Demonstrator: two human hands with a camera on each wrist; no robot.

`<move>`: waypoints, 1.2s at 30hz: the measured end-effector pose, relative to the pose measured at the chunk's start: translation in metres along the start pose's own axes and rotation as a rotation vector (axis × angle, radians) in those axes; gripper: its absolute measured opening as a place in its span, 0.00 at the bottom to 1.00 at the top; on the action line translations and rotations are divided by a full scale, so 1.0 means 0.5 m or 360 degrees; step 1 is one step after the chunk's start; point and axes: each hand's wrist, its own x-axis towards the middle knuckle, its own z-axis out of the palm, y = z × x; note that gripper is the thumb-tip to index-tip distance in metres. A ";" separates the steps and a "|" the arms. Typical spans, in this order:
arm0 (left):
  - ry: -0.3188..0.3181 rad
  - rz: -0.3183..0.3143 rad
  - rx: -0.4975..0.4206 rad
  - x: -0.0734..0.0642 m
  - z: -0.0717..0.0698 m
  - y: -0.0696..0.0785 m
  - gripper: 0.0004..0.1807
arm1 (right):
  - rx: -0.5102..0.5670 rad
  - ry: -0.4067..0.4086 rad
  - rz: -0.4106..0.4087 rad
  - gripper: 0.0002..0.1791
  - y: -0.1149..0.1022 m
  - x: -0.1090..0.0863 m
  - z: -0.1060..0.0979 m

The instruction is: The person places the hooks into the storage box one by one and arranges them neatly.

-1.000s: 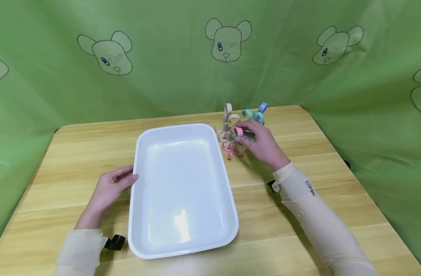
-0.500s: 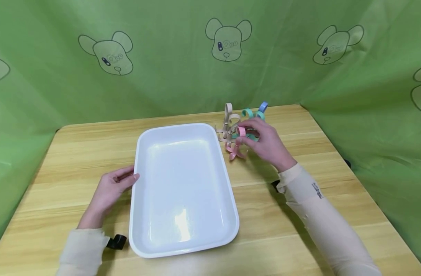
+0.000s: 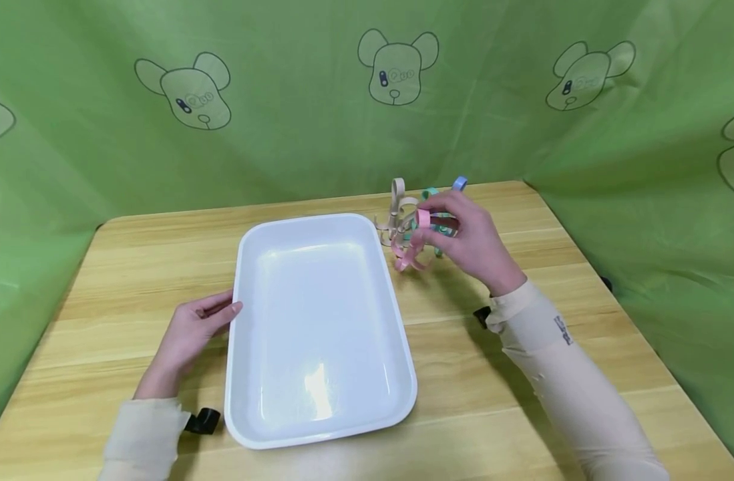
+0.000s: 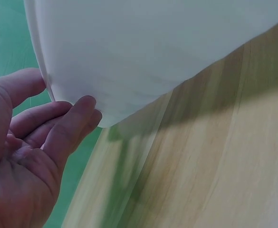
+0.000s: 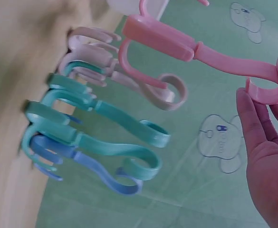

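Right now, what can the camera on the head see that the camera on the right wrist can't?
Only the head view shows the whole white tray, the left hand touching its left rim, and the wooden table from above.

Only the right wrist view shows the hooks one by one up close: two teal hooks, a blue hook and beige hooks bunched together.

Both show the right hand pinching the pink hook, with the other hooks close beside it, and the green cloth with bear drawings behind.
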 end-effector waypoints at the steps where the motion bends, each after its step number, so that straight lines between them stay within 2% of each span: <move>1: -0.0002 0.0000 -0.0003 0.000 0.000 0.000 0.33 | -0.0002 -0.0002 -0.0017 0.23 -0.004 0.002 -0.001; 8: -0.0016 0.0018 0.0017 0.000 0.000 -0.001 0.33 | -0.0030 -0.0015 -0.0121 0.21 -0.042 0.029 -0.003; 16: -0.0014 0.0023 0.0022 -0.002 0.000 0.002 0.31 | 0.0048 -0.0101 -0.0261 0.18 -0.075 0.073 0.020; 22: -0.0030 0.0038 0.0045 -0.002 -0.001 0.000 0.32 | 0.0035 -0.0239 -0.0273 0.19 -0.095 0.099 0.050; 30: -0.0028 0.0058 0.0049 0.000 -0.001 -0.005 0.34 | -0.0013 -0.0521 -0.0282 0.19 -0.120 0.119 0.105; 36: -0.0016 0.0051 0.0054 -0.002 -0.001 -0.005 0.34 | -0.0045 -0.0640 -0.0278 0.21 -0.135 0.139 0.143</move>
